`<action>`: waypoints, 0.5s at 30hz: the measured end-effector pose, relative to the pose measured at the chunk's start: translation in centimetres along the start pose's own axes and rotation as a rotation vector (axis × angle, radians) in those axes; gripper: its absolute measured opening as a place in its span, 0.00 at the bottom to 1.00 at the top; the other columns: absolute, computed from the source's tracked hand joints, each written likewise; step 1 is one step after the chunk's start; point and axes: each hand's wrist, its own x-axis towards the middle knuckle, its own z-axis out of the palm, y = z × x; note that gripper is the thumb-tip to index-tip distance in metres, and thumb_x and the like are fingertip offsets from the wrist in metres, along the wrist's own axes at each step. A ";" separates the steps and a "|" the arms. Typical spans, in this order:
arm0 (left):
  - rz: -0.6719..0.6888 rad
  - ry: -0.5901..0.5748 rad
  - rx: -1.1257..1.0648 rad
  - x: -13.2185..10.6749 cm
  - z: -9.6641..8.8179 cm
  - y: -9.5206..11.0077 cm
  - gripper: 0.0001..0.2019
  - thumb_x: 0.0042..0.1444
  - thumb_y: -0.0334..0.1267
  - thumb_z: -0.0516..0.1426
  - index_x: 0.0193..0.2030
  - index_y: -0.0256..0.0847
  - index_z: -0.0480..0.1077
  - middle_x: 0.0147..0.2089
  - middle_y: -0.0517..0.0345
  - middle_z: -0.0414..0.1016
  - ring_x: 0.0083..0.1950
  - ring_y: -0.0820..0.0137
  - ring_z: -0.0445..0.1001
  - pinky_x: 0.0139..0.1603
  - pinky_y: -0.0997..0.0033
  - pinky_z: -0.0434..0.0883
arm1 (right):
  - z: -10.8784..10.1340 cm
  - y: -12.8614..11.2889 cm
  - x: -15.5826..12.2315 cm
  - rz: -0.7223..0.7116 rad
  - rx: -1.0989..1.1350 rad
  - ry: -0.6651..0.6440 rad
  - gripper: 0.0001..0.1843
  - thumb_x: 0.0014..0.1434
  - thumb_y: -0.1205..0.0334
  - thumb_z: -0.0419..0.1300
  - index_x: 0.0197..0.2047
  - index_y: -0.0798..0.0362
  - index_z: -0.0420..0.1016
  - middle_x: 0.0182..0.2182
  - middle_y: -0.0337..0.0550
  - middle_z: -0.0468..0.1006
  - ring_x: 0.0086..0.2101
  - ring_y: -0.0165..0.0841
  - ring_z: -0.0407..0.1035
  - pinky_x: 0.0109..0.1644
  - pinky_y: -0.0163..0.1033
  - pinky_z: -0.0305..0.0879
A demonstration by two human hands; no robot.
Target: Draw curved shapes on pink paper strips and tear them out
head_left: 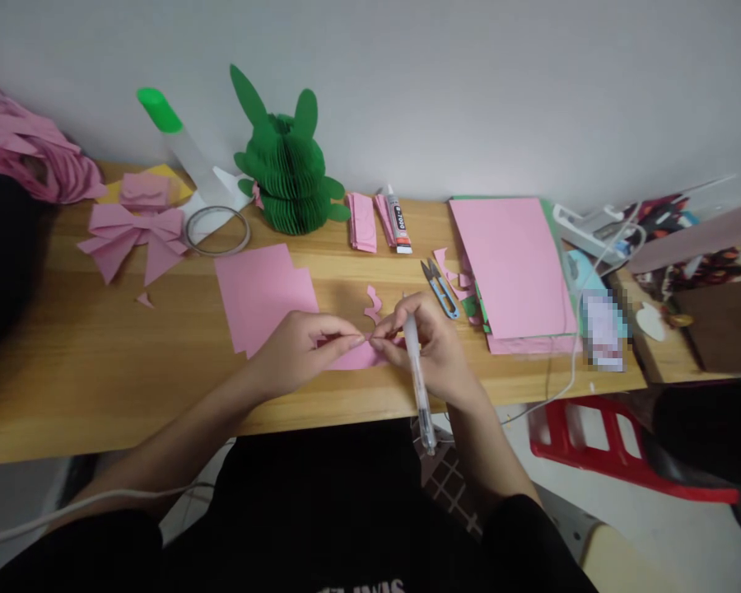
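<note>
Paper (351,357), left of the snips (440,290), should prove light, easily creased; edge grip advised. Left hand (291,350) pinches it; right hand (437,344) likewise, also holding pen (418,383).

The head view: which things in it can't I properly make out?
All in the head view:
Pink paper at the fingertips: partly covered by the left hand and right hand.
Shirt lettering: cut off by the bottom edge.
Pink bundle: cut off by the left edge.
Patterned item at the right: masked by coarse blocks.
</note>
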 end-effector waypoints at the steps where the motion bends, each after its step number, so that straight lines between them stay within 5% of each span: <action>1: 0.002 0.005 0.015 0.0 0.1 -0.1 0.10 0.57 0.39 0.57 0.32 0.42 0.79 0.28 0.62 0.81 0.28 0.72 0.75 0.29 0.76 0.69 | 0.0 0.0 0.0 0.004 -0.009 -0.004 0.18 0.56 0.59 0.68 0.36 0.46 0.59 0.28 0.31 0.77 0.28 0.28 0.73 0.35 0.37 0.73; 11: -0.036 0.134 0.114 -0.7 -1.8 -1.2 0.11 0.54 0.43 0.57 0.27 0.42 0.77 0.30 0.60 0.82 0.31 0.70 0.78 0.33 0.76 0.73 | -2.9 0.6 0.3 0.019 -0.045 0.150 0.20 0.52 0.59 0.71 0.35 0.47 0.60 0.28 0.33 0.78 0.28 0.28 0.73 0.36 0.37 0.71; 15: -0.102 0.140 0.101 -0.5 -1.5 -1.3 0.12 0.53 0.45 0.57 0.28 0.42 0.77 0.31 0.59 0.83 0.32 0.68 0.78 0.35 0.73 0.75 | -2.2 0.8 0.5 0.057 0.073 0.148 0.23 0.51 0.54 0.72 0.36 0.46 0.59 0.29 0.33 0.78 0.30 0.29 0.74 0.37 0.38 0.70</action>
